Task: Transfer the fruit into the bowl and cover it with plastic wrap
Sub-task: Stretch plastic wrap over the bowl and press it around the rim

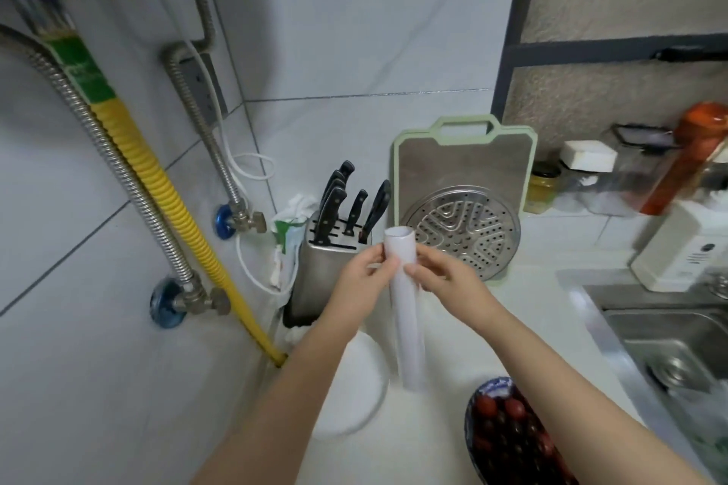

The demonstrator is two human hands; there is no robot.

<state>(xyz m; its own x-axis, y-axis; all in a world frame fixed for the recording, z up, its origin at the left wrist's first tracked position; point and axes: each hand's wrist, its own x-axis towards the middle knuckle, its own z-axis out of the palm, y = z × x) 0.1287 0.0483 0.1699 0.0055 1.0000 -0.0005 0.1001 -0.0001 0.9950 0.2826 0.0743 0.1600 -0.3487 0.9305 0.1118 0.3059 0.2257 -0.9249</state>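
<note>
I hold a white roll of plastic wrap (407, 311) upright above the white counter (465, 346). My left hand (364, 272) grips it near its top from the left. My right hand (437, 268) pinches it at the same height from the right. Below, at the bottom right, a blue-patterned bowl (490, 392) holds dark red fruit (512, 433). A white plate (354, 386) lies on the counter under my left forearm, partly hidden by it.
A steel knife block (323, 272) with black-handled knives stands behind my hands. A green cutting board (465, 165) and a perforated steamer tray (461, 232) lean on the wall. A steel sink (665, 343) lies to the right, jars and bottles behind it. Pipes run down the left wall.
</note>
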